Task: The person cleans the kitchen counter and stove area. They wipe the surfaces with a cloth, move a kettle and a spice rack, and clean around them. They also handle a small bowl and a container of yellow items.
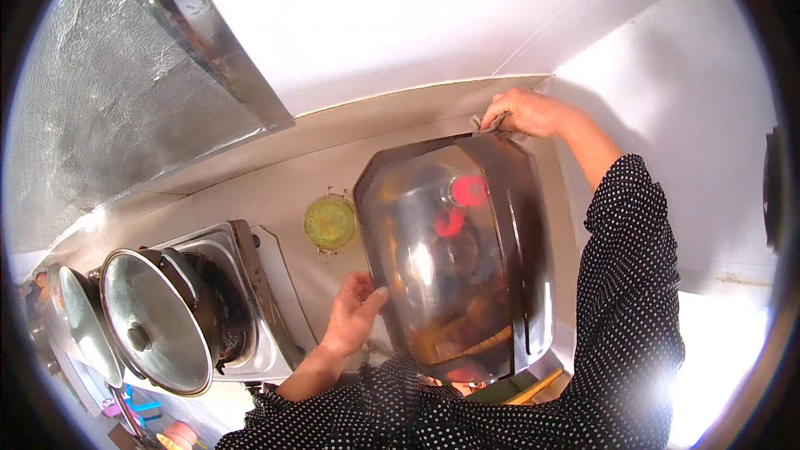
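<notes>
Before me on the counter stands a large box with a dark frame and a clear, curved cover (431, 262). Red-capped containers (467, 190) show blurred through the cover. My right hand (528, 114) pinches a crumpled greyish cloth (486, 126) against the box's far right corner. Lower down, my left hand (356, 315) is at the box's left edge, its thumb on the rim and its fingers curled and partly hidden. A round yellow-green glass jar (329, 223) with wire clasps is just left of the box.
Further left is a steel gas stove (269, 319) carrying a pan with a glass lid (153, 325). Another glass lid (90, 325) lies beyond it. A foil-like silver sheet (125, 75) hangs at the upper left. White walls (662, 137) border the counter behind and on the right.
</notes>
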Action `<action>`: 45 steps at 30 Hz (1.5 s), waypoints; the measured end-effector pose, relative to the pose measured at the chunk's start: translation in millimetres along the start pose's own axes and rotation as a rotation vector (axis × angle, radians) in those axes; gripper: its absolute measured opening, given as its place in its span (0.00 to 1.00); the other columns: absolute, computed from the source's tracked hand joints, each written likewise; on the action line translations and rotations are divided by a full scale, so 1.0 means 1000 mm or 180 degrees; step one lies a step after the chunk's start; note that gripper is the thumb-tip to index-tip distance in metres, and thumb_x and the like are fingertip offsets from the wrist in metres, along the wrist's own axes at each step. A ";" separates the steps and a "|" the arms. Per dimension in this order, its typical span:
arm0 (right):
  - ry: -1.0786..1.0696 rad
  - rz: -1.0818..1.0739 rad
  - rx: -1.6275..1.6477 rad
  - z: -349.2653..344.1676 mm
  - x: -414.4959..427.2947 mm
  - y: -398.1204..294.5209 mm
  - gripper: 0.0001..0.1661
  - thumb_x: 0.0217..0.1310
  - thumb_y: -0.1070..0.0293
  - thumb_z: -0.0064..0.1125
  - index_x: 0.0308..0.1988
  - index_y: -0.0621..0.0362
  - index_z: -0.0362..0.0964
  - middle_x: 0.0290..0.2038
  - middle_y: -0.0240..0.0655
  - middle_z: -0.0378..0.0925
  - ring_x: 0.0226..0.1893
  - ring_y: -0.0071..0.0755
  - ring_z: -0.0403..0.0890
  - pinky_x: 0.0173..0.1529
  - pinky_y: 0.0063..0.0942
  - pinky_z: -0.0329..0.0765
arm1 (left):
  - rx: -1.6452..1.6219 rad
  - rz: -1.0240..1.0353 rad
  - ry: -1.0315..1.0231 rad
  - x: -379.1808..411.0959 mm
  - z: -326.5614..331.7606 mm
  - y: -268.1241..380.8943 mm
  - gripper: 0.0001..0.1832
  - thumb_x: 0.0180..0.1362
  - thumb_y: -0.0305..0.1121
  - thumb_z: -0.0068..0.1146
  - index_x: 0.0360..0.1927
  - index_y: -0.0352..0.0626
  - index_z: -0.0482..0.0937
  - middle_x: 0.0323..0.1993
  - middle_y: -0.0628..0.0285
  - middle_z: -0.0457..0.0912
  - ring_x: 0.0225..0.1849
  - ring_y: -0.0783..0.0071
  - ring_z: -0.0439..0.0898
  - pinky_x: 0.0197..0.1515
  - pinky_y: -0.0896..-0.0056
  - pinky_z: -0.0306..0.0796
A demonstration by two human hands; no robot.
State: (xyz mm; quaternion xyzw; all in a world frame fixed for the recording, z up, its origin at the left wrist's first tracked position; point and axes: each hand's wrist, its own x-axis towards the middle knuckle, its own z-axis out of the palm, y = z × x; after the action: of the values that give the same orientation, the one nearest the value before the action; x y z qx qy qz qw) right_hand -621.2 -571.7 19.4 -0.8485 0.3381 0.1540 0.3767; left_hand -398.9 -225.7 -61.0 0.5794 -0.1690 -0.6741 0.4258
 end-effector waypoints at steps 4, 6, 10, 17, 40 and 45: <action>0.0166 0.0598 -0.0484 0.005 -0.035 0.022 0.17 0.47 0.81 0.48 0.38 0.58 0.77 0.38 0.39 0.77 0.37 0.37 0.78 0.42 0.33 0.74 | 0.0069 0.0084 0.0014 0.002 0.005 0.003 0.13 0.57 0.29 0.54 0.43 0.36 0.67 0.33 0.64 0.74 0.34 0.79 0.72 0.37 0.76 0.69; -0.0210 0.1066 -0.0574 0.020 -0.059 0.040 0.17 0.46 0.82 0.50 0.39 0.58 0.76 0.35 0.41 0.77 0.36 0.39 0.78 0.41 0.32 0.75 | 0.0058 0.0122 0.0017 0.000 0.005 0.004 0.13 0.57 0.29 0.54 0.43 0.36 0.67 0.32 0.64 0.74 0.34 0.79 0.72 0.37 0.76 0.68; 0.0358 0.1385 -0.0650 0.037 -0.096 0.017 0.17 0.47 0.82 0.50 0.40 0.58 0.76 0.35 0.42 0.76 0.35 0.39 0.77 0.40 0.31 0.74 | 0.0008 0.0210 -0.0011 0.002 0.000 -0.002 0.14 0.58 0.29 0.54 0.45 0.35 0.67 0.33 0.63 0.74 0.35 0.78 0.72 0.37 0.76 0.69; 0.3026 -0.0209 0.0085 0.033 -0.113 -0.085 0.21 0.48 0.85 0.44 0.42 0.57 0.75 0.43 0.40 0.73 0.42 0.40 0.76 0.46 0.29 0.73 | 0.0163 0.0248 -0.0022 0.004 -0.004 -0.006 0.16 0.58 0.30 0.54 0.47 0.33 0.66 0.34 0.62 0.75 0.36 0.77 0.73 0.37 0.75 0.69; 0.0625 -0.0233 -0.0416 0.003 -0.012 -0.068 0.13 0.61 0.70 0.44 0.42 0.58 0.75 0.43 0.38 0.78 0.42 0.38 0.77 0.50 0.32 0.71 | -0.0010 0.0273 -0.0119 0.007 -0.003 -0.008 0.13 0.60 0.29 0.50 0.46 0.35 0.67 0.38 0.60 0.76 0.37 0.75 0.75 0.38 0.73 0.71; 0.2033 0.0058 0.0152 0.015 -0.060 -0.021 0.13 0.60 0.69 0.45 0.42 0.56 0.75 0.38 0.42 0.78 0.41 0.42 0.78 0.47 0.33 0.73 | 0.0150 0.0199 -0.0161 0.006 -0.001 -0.003 0.11 0.60 0.29 0.50 0.44 0.37 0.66 0.37 0.61 0.76 0.36 0.76 0.76 0.38 0.73 0.72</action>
State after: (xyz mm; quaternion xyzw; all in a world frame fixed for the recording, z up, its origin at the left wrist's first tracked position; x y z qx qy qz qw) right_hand -650.8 -522.8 51.6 -0.8419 0.4503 -0.1248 0.2700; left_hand -399.5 -228.3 -67.5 0.5664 -0.2135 -0.6708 0.4285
